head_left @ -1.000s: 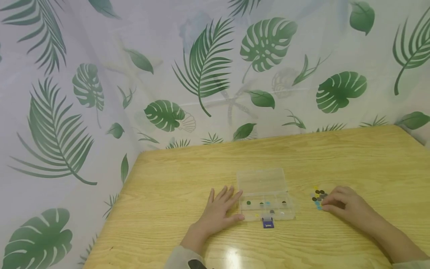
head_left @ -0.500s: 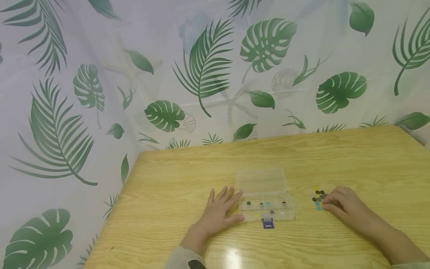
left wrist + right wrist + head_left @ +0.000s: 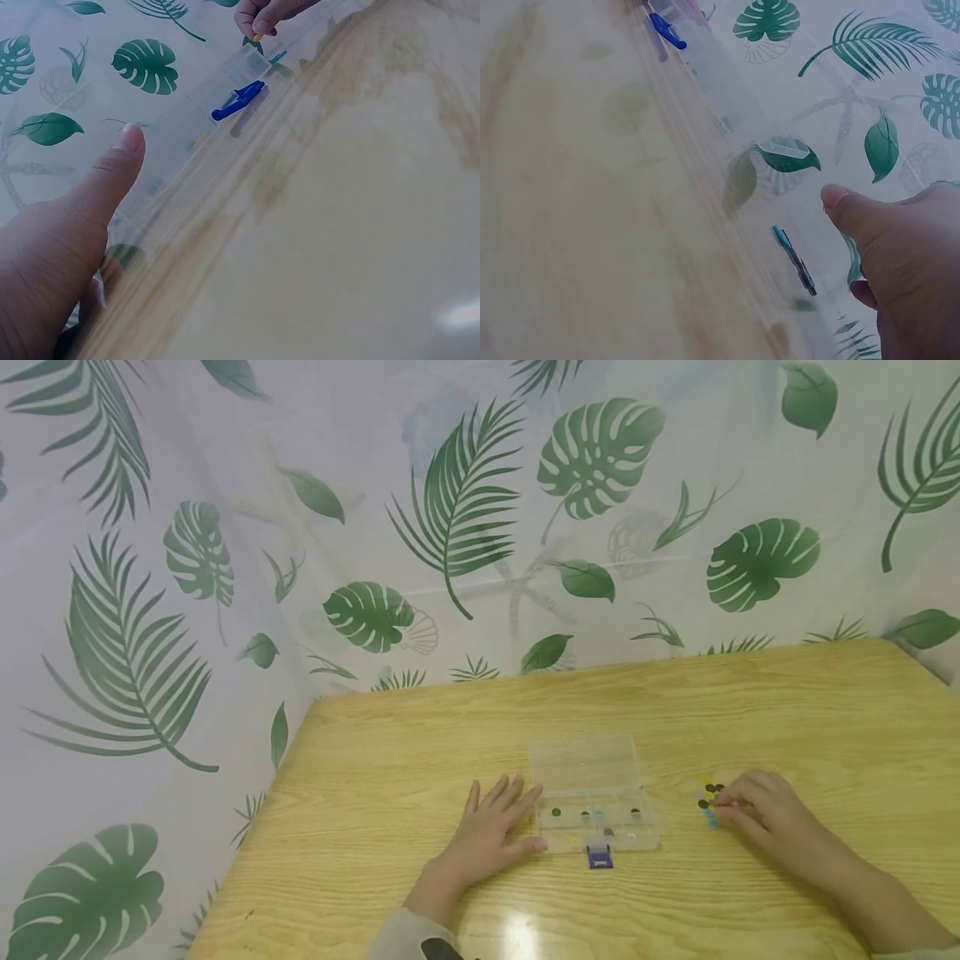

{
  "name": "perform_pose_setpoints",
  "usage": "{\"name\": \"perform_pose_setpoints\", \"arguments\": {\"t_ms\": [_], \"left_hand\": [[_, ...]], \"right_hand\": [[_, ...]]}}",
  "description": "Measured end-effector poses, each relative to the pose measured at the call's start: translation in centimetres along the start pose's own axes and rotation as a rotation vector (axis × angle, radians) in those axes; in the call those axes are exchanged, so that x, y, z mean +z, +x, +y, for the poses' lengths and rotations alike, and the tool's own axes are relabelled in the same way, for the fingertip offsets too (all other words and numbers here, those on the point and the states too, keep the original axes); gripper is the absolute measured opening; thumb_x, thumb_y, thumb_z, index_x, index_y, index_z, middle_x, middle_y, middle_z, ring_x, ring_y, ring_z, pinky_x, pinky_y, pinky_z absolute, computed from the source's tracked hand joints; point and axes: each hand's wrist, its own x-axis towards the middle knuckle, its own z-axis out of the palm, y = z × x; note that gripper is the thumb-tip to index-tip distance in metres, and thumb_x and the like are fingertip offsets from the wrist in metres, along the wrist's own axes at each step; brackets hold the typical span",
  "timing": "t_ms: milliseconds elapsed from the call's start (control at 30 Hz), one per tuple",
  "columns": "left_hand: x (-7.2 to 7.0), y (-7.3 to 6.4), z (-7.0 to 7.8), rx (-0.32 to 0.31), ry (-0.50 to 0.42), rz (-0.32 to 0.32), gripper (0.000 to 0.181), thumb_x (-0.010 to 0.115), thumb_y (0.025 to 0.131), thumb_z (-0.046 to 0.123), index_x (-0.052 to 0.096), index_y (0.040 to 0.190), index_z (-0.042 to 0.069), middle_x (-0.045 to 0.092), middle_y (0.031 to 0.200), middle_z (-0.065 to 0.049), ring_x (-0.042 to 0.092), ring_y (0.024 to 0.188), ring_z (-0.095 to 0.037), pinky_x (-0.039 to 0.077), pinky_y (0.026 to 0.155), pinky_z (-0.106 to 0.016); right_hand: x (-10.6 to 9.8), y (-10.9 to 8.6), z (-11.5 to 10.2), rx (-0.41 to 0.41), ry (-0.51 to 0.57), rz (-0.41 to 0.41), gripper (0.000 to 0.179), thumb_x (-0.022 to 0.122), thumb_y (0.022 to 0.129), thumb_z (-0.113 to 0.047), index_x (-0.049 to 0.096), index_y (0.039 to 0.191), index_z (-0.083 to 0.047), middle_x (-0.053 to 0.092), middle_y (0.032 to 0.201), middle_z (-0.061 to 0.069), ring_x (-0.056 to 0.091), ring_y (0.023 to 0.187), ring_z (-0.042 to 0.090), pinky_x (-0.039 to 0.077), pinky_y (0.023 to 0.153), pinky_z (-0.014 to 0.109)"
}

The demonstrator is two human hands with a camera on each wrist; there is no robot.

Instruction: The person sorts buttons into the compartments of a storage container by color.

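A clear plastic compartment box lies with its lid folded back and its blue-purple latch facing the near side. Several small coloured discs sit in its compartments. My left hand lies spread at the box's left side, thumb and fingertips at its edge. To the right of the box is a small group of loose discs, black, yellow, grey and blue. Over their right side is my right hand; in the left wrist view its thumb and finger pinch a small yellow disc.
The wood-grain table extends on all sides of the box and discs. A white leaf-patterned cloth hangs behind its far edge and along its left side.
My right hand has shifted slightly left and now covers more of the loose discs. The left hand and the box stay where they were.
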Motion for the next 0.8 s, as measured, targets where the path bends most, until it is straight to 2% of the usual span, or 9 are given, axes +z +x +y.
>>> {"name": "perform_pose_setpoints", "arguments": {"t_ms": [200, 300, 367, 467, 567, 733, 800], "left_hand": [[0.3, 0.0, -0.1, -0.001, -0.002, -0.008, 0.077, 0.025, 0.088, 0.073, 0.02, 0.151, 0.03, 0.018, 0.157, -0.009, 0.011, 0.146, -0.03, -0.003, 0.112, -0.062], [0.3, -0.1, -0.1, -0.001, -0.007, -0.006, 0.075, 0.029, 0.089, 0.07, 0.02, 0.151, 0.03, 0.018, 0.157, -0.008, 0.011, 0.146, -0.029, -0.003, 0.112, -0.062], [0.3, -0.1, -0.1, -0.005, -0.007, -0.01, 0.074, 0.031, 0.09, 0.069, 0.02, 0.151, 0.03, 0.017, 0.157, -0.008, 0.01, 0.146, -0.029, -0.004, 0.112, -0.061], [0.3, -0.1, 0.0, -0.005, -0.005, -0.009, 0.074, 0.032, 0.09, 0.069, 0.021, 0.151, 0.029, 0.018, 0.157, -0.008, 0.01, 0.146, -0.029, -0.004, 0.112, -0.061], [0.3, -0.1, 0.0, -0.003, -0.006, -0.009, 0.073, 0.033, 0.09, 0.068, 0.02, 0.151, 0.029, 0.017, 0.157, -0.008, 0.01, 0.146, -0.029, -0.004, 0.112, -0.062], [0.4, -0.1, -0.1, 0.001, -0.01, -0.005, 0.073, 0.034, 0.09, 0.067, 0.02, 0.151, 0.029, 0.018, 0.157, -0.009, 0.011, 0.146, -0.03, -0.003, 0.112, -0.062], [0.4, -0.1, -0.1, 0.003, -0.013, -0.002, 0.074, 0.033, 0.09, 0.068, 0.021, 0.151, 0.029, 0.018, 0.157, -0.009, 0.011, 0.146, -0.03, -0.003, 0.112, -0.062]], "right_hand": [[0.3, 0.3, -0.5, -0.025, -0.002, 0.0, 0.023, 0.073, 0.074, 0.003, 0.064, 0.09, -0.012, 0.053, 0.091, -0.009, 0.036, 0.096, -0.001, 0.034, 0.073, 0.012], [0.6, 0.6, -0.6, -0.073, 0.004, 0.033, 0.014, 0.071, 0.078, -0.003, 0.064, 0.09, -0.008, 0.054, 0.088, -0.008, 0.039, 0.093, 0.001, 0.033, 0.078, 0.013], [0.9, 1.0, -0.7, -0.106, 0.005, 0.053, 0.007, 0.067, 0.085, -0.012, 0.064, 0.089, -0.007, 0.054, 0.086, -0.009, 0.042, 0.087, 0.002, 0.031, 0.081, 0.014], [1.4, 1.6, -0.9, -0.149, 0.001, 0.082, 0.026, 0.055, 0.094, -0.03, 0.064, 0.087, -0.006, 0.054, 0.082, -0.009, 0.043, 0.078, 0.003, 0.03, 0.082, 0.016], [1.9, 2.1, -1.2, -0.168, -0.009, 0.091, 0.039, 0.044, 0.096, -0.039, 0.063, 0.085, -0.007, 0.054, 0.081, -0.007, 0.043, 0.077, 0.004, 0.031, 0.077, 0.016], [2.8, 3.0, -1.9, -0.159, 0.005, 0.088, 0.037, 0.044, 0.096, -0.039, 0.063, 0.085, -0.008, 0.055, 0.083, -0.003, 0.042, 0.083, 0.006, 0.041, 0.066, 0.012], [3.2, 3.4, -2.2, -0.167, 0.017, 0.098, 0.037, 0.045, 0.096, -0.038, 0.063, 0.085, -0.008, 0.055, 0.083, -0.003, 0.042, 0.082, 0.007, 0.041, 0.064, 0.014]]}}
